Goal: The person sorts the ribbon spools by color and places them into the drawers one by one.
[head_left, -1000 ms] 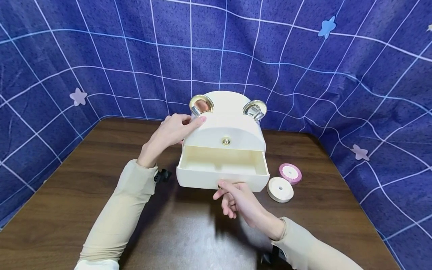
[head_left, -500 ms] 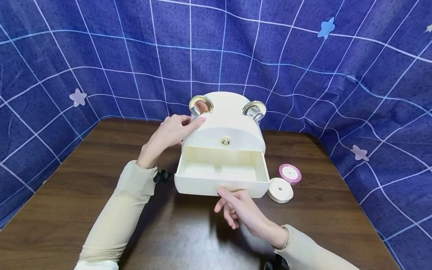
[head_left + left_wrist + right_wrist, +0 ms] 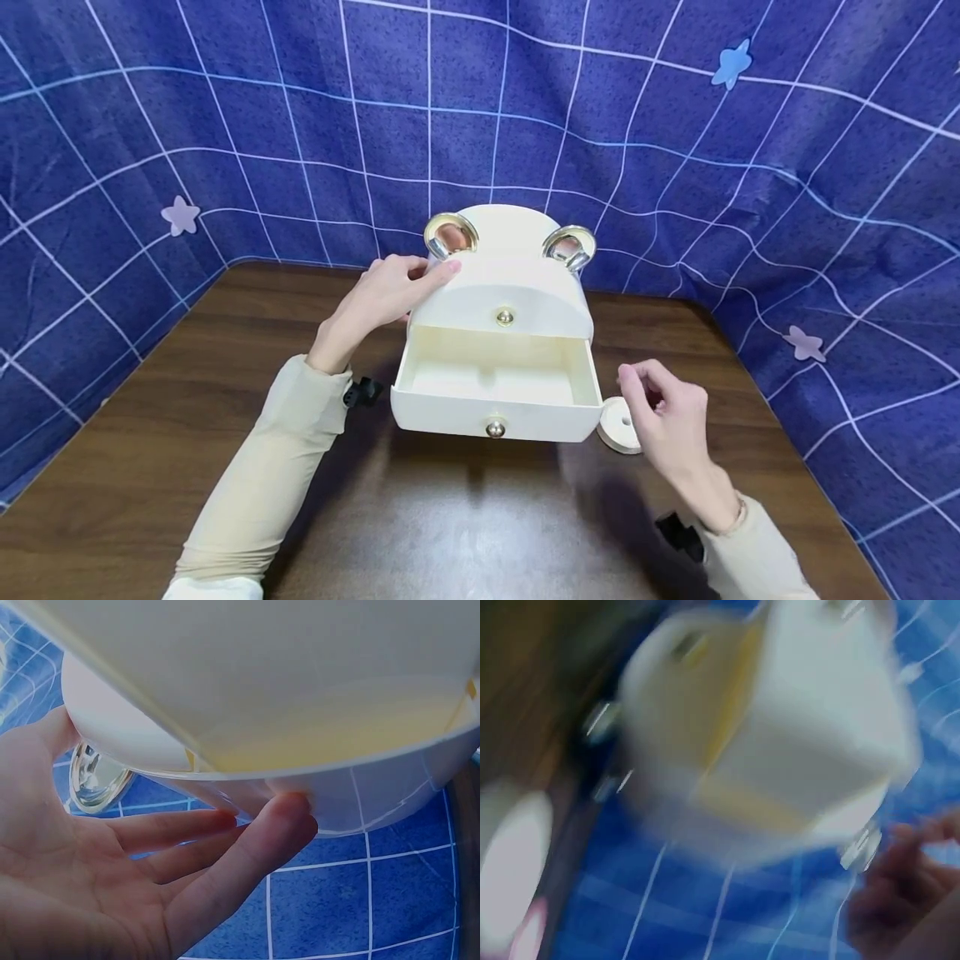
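Observation:
A white drawer box (image 3: 506, 271) with two shiny metallic ears stands at the back middle. Its lower drawer (image 3: 438, 415) is pulled far out, and its inside shows bare. My left hand (image 3: 390, 292) holds the box's left side, thumb on the top and fingers along the side wall, as the left wrist view shows. Off to the right of the drawer, my right hand (image 3: 671, 421) is in the air with loosely bent fingers and nothing visible in them. It overlaps a white ribbon spool (image 3: 613, 427) in the head view. The right wrist view is blurred.
A pink-edged spool (image 3: 529, 930) shows at the edge of the right wrist view; in the head view my right hand hides it. The brown wooden table (image 3: 247, 350) is backed by a blue gridded cloth (image 3: 315, 125) with stars.
The drawer came out further toward me. My right hand then let go of its round knob and moved right, over the spools. My left hand stayed on the box.

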Tool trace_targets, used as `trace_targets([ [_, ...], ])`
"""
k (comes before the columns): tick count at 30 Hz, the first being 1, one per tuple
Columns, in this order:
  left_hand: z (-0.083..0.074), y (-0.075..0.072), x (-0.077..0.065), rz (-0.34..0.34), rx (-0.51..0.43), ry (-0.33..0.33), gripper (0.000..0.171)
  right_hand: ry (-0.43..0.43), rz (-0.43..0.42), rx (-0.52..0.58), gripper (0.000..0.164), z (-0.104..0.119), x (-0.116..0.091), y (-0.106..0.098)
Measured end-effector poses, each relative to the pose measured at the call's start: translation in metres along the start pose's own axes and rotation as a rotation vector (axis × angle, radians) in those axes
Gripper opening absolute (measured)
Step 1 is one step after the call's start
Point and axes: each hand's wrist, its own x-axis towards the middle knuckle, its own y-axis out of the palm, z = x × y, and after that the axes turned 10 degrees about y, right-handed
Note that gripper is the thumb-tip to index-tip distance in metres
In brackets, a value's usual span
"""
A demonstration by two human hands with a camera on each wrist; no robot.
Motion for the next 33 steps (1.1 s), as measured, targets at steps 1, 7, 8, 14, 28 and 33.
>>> trace_targets([
  [1,-0.001,0.000,0.000,0.000,0.000,-0.002,0.069,0.054,0.074,-0.124,0.014,-0.010,0.003,-0.002],
  [7,-0.001,-0.001,0.001,-0.007,0.013,0.003,0.069,0.276,0.593,-0.664,0.046,-0.056,0.001,0.000],
  [8,0.000,-0.002,0.001,-0.008,0.016,0.005,0.069,0.285,0.627,-0.691,0.052,-0.060,-0.001,0.003],
  [14,0.000,-0.001,0.002,0.001,0.017,-0.005,0.071,0.244,0.612,-0.662,0.051,-0.072,-0.007,0.014],
  [28,-0.001,0.001,0.003,0.008,0.025,0.003,0.069,0.209,0.554,-0.527,0.033,-0.075,0.000,0.013],
  [33,-0.001,0.000,0.003,0.012,0.036,-0.007,0.071,0.223,0.485,-0.500,0.038,-0.058,0.015,-0.002],
])
